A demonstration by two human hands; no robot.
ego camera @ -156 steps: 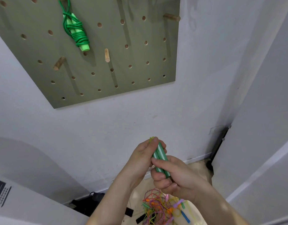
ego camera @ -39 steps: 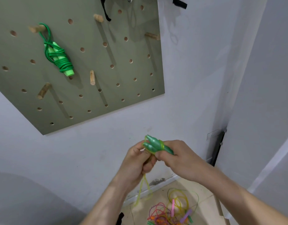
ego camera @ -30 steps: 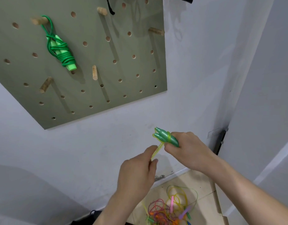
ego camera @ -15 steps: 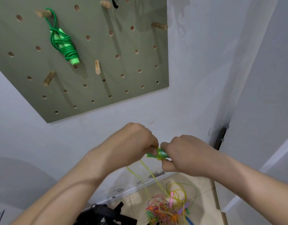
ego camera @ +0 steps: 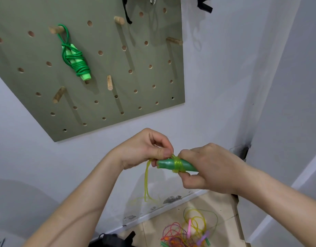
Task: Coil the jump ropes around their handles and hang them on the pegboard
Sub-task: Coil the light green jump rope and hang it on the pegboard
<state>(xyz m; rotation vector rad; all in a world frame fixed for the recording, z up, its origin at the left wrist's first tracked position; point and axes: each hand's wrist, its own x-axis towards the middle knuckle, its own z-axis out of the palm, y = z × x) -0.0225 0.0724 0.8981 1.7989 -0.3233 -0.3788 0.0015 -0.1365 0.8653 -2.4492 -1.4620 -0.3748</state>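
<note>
Winding step, hands at centre. The right hand (ego camera: 212,168) is clamped on the green handles (ego camera: 167,165), fingers curled round their far end and thumb beneath. The handles lie roughly level, and their free end points toward the left hand (ego camera: 146,150). That hand pinches the yellow rope (ego camera: 147,179) between thumb and forefinger, just above the handles' tip. A few turns of rope (ego camera: 177,164) already band the handles' middle, and the slack hangs down from the left hand toward the floor.

The winding probably goes best with the rope kept taut off the pinch and each turn laid flush beside the previous one. The right-hand grip should hold the handles together, and enough of the end should be spared to form a hanging loop.

On the floor below, a pile (ego camera: 187,230) of loose coloured ropes waits. On the wall beyond hangs the pegboard (ego camera: 139,56), where one finished green rope (ego camera: 73,59) hangs by its loop from an upper peg (ego camera: 55,30). A free peg (ego camera: 109,82) stands to its lower right.

The right palm hides the handles' far end, and whether there are two handles cannot be told. The slack blurs near the floor. The number of ropes in the pile is unclear. The frame edge cuts off the pegboard's top and the dark items there.
</note>
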